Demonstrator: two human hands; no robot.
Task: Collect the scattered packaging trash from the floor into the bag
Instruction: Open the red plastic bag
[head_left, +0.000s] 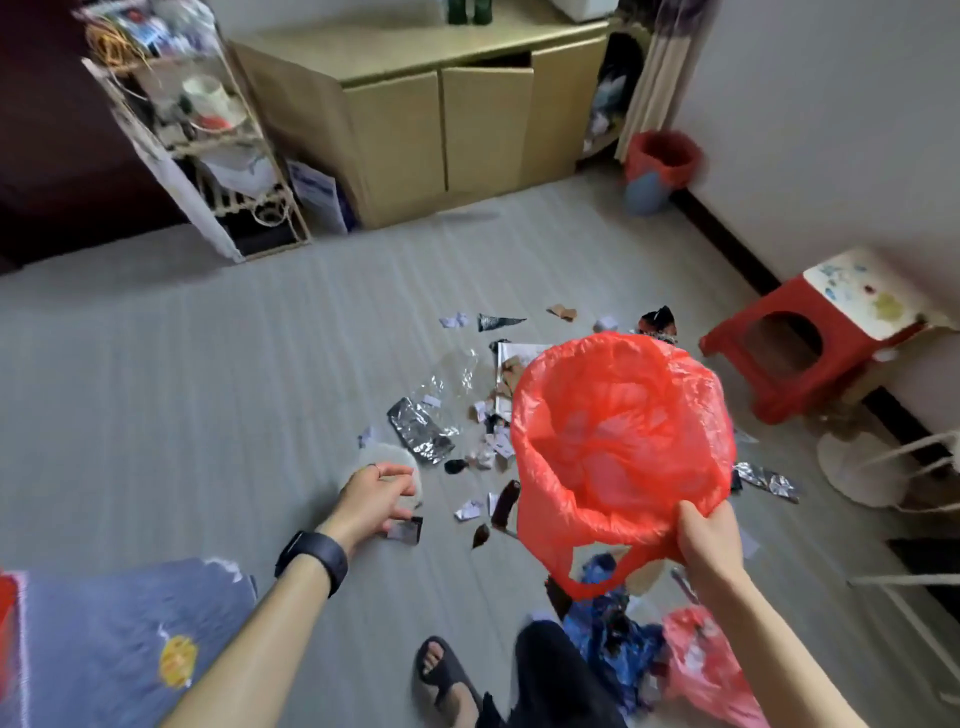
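My right hand (706, 535) grips the rim of a red plastic bag (618, 441) and holds it up with its mouth wide. My left hand (376, 499) is low over the grey floor, fingers curled, its thumb and fingers touching a small dark wrapper scrap (405, 531); a pale round piece (387, 460) lies just under and behind that hand. Packaging trash is scattered between the hands: a silver foil wrapper (420, 428), clear film (449, 379), several torn paper bits (467, 509) and brown scraps (506, 504).
A red stool (810, 348) stands at the right, a fan base (857, 467) beside it. A lined bin (657, 169) sits by the far wall next to a wooden cabinet (441, 119). A wire shelf (197, 140) stands left. Blue and red wrappers (634, 644) lie by my foot.
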